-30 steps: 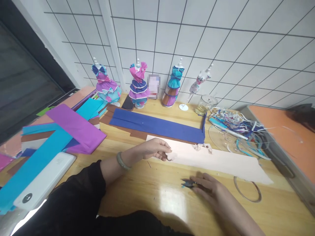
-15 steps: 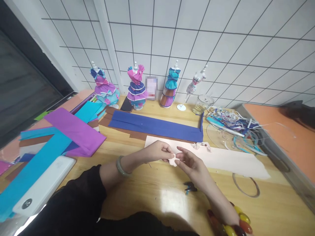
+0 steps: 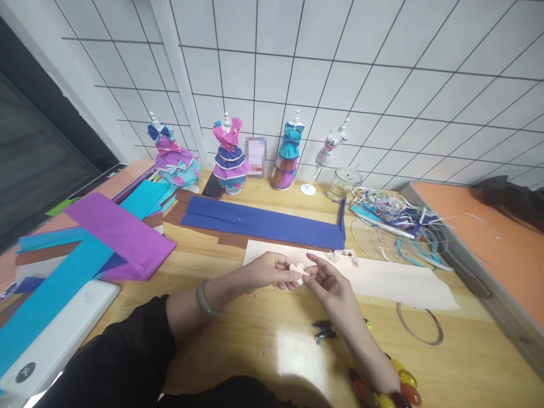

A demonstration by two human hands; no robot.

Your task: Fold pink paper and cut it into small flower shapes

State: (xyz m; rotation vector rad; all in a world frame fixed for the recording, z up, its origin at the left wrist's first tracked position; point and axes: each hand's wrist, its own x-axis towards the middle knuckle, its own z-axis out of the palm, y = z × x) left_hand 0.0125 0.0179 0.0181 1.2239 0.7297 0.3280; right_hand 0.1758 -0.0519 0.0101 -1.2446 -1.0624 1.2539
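Note:
Between my two hands is a small pale pink flower-shaped cutout (image 3: 298, 271), its rounded petals pointing up. My left hand (image 3: 274, 272) pinches it from the left, thumb on top. My right hand (image 3: 329, 283) grips its right edge between thumb and a fingertip, the forefinger raised. Under and behind the hands lies a long pale pink strip (image 3: 395, 277), with crumpled scraps (image 3: 344, 258) of the same colour on it. Below my right wrist, a small dark object with a bit of blue (image 3: 325, 330) lies on the wooden table; its kind is unclear.
Several small mannequins stand along the tiled wall, three in layered dresses (image 3: 229, 161). A blue strip (image 3: 263, 221) lies before them. Purple (image 3: 123, 232) and turquoise strips and a white box-like device (image 3: 63, 334) are left. A glass (image 3: 344, 182), scraps (image 3: 391, 212) and a ring (image 3: 420, 323) are right.
The flower cutout has been turned, so its petals now point up instead of down. Both hands still hold it, and the view has shifted slightly.

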